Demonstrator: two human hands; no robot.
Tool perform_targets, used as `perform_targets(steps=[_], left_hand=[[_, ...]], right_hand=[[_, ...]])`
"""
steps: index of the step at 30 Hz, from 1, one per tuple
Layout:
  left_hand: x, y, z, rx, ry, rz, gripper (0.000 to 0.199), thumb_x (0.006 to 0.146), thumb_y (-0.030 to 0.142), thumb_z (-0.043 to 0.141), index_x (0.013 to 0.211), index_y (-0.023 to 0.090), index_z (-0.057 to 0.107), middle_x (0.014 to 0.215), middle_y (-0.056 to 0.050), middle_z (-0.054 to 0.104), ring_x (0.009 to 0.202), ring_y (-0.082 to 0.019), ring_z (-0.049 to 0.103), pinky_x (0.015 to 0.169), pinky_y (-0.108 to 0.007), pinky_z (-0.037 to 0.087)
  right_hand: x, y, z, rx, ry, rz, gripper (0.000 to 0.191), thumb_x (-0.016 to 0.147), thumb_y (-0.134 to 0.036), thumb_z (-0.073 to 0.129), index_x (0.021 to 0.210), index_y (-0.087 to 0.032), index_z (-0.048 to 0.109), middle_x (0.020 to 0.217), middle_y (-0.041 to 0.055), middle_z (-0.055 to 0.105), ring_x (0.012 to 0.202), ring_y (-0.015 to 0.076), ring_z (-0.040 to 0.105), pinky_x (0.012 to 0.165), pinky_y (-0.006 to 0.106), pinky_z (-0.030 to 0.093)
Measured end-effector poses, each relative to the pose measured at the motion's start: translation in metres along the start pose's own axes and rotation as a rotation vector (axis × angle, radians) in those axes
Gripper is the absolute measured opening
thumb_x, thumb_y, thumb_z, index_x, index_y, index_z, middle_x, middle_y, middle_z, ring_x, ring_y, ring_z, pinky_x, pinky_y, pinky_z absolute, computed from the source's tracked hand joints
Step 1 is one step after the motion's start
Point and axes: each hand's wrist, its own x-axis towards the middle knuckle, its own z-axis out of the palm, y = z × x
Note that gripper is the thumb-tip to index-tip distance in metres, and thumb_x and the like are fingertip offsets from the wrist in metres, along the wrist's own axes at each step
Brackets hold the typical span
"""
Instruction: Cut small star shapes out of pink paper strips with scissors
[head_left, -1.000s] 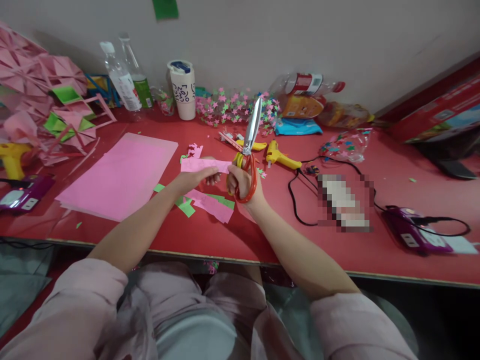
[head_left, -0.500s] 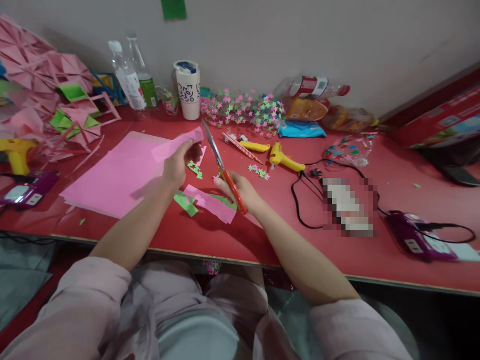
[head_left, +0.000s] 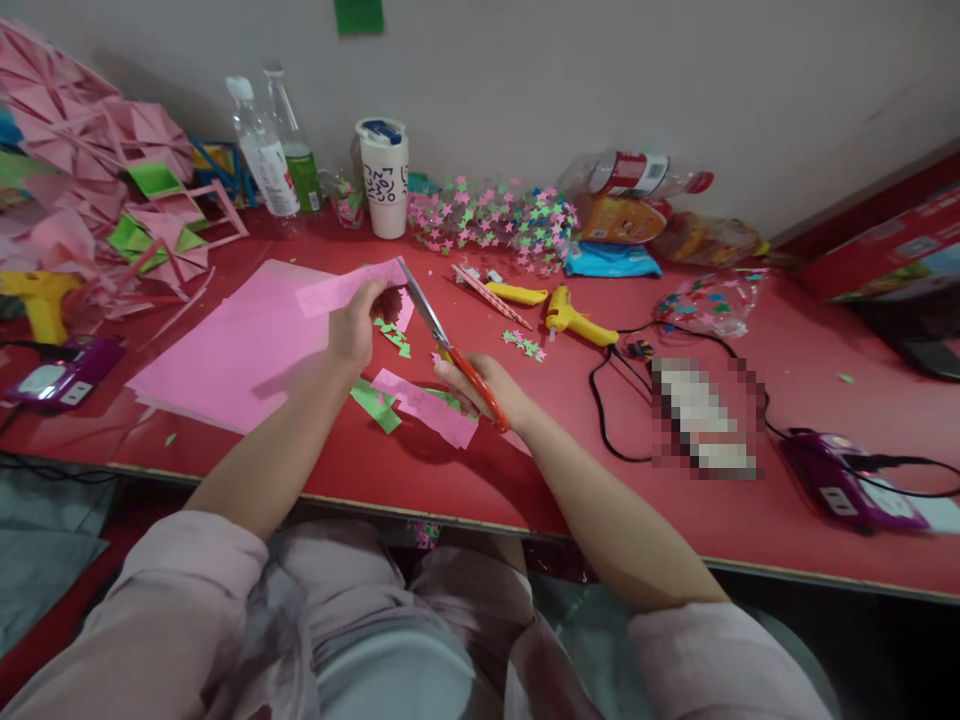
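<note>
My left grip (head_left: 352, 328) pinches a pink strip (head_left: 337, 289) in front of the tumbler (head_left: 387, 188); my right grip (head_left: 491, 388) is closed round the orange-handled scissors (head_left: 455, 354), blades (head_left: 421, 300) at the strip's end. Red tabletop (head_left: 465, 485), pink sheets (head_left: 232, 350) front-left of the tumbler, yellow glue gun (head_left: 579, 321) front-right, grey wall (head_left: 495, 80) behind.

Pink strip (head_left: 330, 292) raised, tilted; red-handled scissors (head_left: 440, 334) slanted, blade tips apparently touching strip's end.
</note>
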Motion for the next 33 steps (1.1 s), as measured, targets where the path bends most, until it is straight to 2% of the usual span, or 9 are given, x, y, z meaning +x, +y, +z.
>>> perform_targets(steps=[7, 14, 22, 26, 33], left_hand=[[-0.0009, 0.002, -0.001, -0.085, -0.018, 0.02, 0.021, 0.074, 0.02, 0.045, 0.054, 0.017, 0.05, 0.048, 0.004, 0.048, 0.043, -0.004, 0.043, 0.046, -0.019, 0.035], [0.0012, 0.0003, -0.0025, -0.193, -0.084, 0.017, 0.016, 0.071, 0.021, 0.048, 0.056, 0.018, 0.055, 0.048, 0.004, 0.052, 0.044, -0.005, 0.047, 0.044, -0.019, 0.035], [-0.0006, -0.0029, -0.0016, -0.144, -0.084, 0.012, 0.02, 0.072, 0.022, 0.048, 0.055, 0.017, 0.057, 0.049, 0.003, 0.055, 0.045, -0.006, 0.049, 0.046, -0.019, 0.039], [-0.0007, -0.0004, -0.001, -0.131, -0.08, 0.03, 0.018, 0.072, 0.022, 0.047, 0.056, 0.017, 0.056, 0.048, 0.003, 0.054, 0.045, -0.005, 0.048, 0.045, -0.019, 0.037], [-0.0015, 0.0027, -0.0007, -0.172, -0.156, 0.057, 0.012, 0.069, 0.023, 0.05, 0.061, 0.017, 0.057, 0.049, 0.003, 0.054, 0.044, -0.006, 0.047, 0.045, -0.02, 0.037]], right_hand=[[-0.0008, 0.001, 0.0018, 0.08, -0.08, 0.011, 0.04, 0.08, -0.055, 0.056, 0.07, -0.019, 0.045, 0.044, -0.0089, 0.037, 0.034, 0.0056, 0.036, 0.038, 0.021, 0.036], [0.0011, 0.0081, 0.002, 0.217, -0.169, -0.071, 0.038, 0.088, -0.054, 0.046, 0.074, -0.018, 0.046, 0.043, -0.0101, 0.033, 0.032, 0.0051, 0.032, 0.036, 0.02, 0.036], [-0.0003, 0.0036, 0.0033, 0.228, -0.118, 0.018, 0.039, 0.085, -0.056, 0.05, 0.073, -0.018, 0.046, 0.041, -0.0103, 0.032, 0.031, 0.0048, 0.031, 0.036, 0.02, 0.037], [0.0009, 0.0053, 0.0034, 0.223, -0.132, 0.002, 0.039, 0.086, -0.056, 0.049, 0.073, -0.019, 0.046, 0.041, -0.0104, 0.032, 0.031, 0.0051, 0.031, 0.035, 0.02, 0.036], [-0.0002, 0.0084, 0.0035, 0.206, -0.116, 0.017, 0.042, 0.086, -0.059, 0.046, 0.073, -0.019, 0.046, 0.044, -0.0091, 0.034, 0.033, 0.0052, 0.03, 0.035, 0.02, 0.035]])
